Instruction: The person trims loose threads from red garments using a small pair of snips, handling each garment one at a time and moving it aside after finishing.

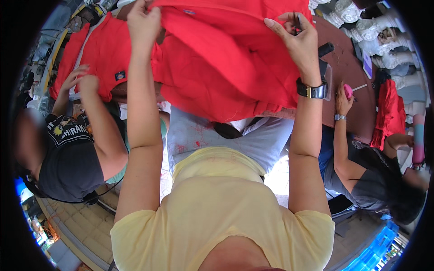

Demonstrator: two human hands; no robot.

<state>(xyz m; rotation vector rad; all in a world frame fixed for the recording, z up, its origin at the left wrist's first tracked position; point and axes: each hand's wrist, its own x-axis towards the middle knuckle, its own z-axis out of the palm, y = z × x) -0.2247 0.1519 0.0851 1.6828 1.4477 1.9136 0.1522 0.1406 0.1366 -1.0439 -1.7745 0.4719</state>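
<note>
A large red garment (217, 58) spreads in front of me, its lower part draped over the table edge and my lap. My left hand (143, 25) pinches its raised upper edge at the left. Close to the garment's right side is my right hand (300, 38), its thumb stretched toward the cloth. Curled fingers of that hand hold a small dark tool (296, 23), too hidden to name. Between the hands the cloth hangs in loose folds. A small blue label (189, 11) shows near the top.
At left, a co-worker's hands (81, 81) are by another red garment (101, 58). On the right, a co-worker's hand (344, 101) holds a pink object (348, 91) over the brown table (357, 115). A phone (366, 64) and more red cloth (389, 113) lie beyond.
</note>
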